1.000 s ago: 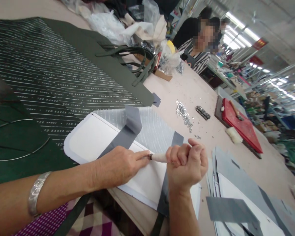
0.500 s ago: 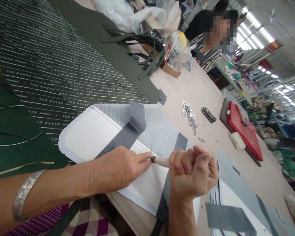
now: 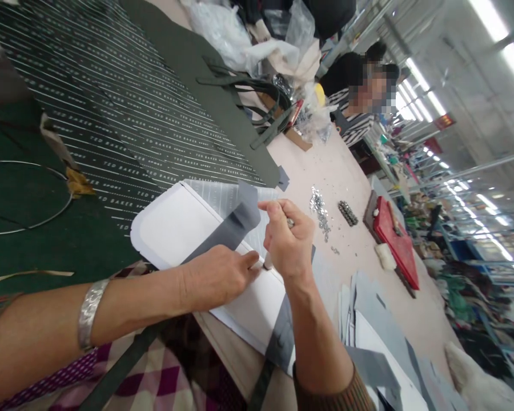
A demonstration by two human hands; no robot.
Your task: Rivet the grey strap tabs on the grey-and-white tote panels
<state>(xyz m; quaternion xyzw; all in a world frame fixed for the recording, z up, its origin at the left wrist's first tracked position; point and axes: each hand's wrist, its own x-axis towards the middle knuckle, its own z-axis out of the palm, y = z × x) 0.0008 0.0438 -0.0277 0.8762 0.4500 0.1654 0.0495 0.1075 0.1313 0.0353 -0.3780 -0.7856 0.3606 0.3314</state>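
Observation:
My left hand (image 3: 216, 278) presses down on a white panel (image 3: 175, 228) with grey straps (image 3: 233, 228) across it, its forefinger stretched toward the tool tip. My right hand (image 3: 288, 242) is closed in a fist round a pale-handled tool (image 3: 268, 262), held upright with its tip on the panel right by that forefinger. A metal end shows above the fist. A silver bangle (image 3: 89, 311) sits on my left wrist.
Dark green printed fabric (image 3: 111, 114) covers the table to the left. Small metal parts (image 3: 319, 205) and a red board (image 3: 394, 240) lie further right. Grey and white cut pieces (image 3: 381, 325) are stacked at the near right. A person sits at the far end.
My right hand has swung from holding the tool level to holding it upright, tip down on the panel, and has moved closer to my left hand. The camera view has shifted.

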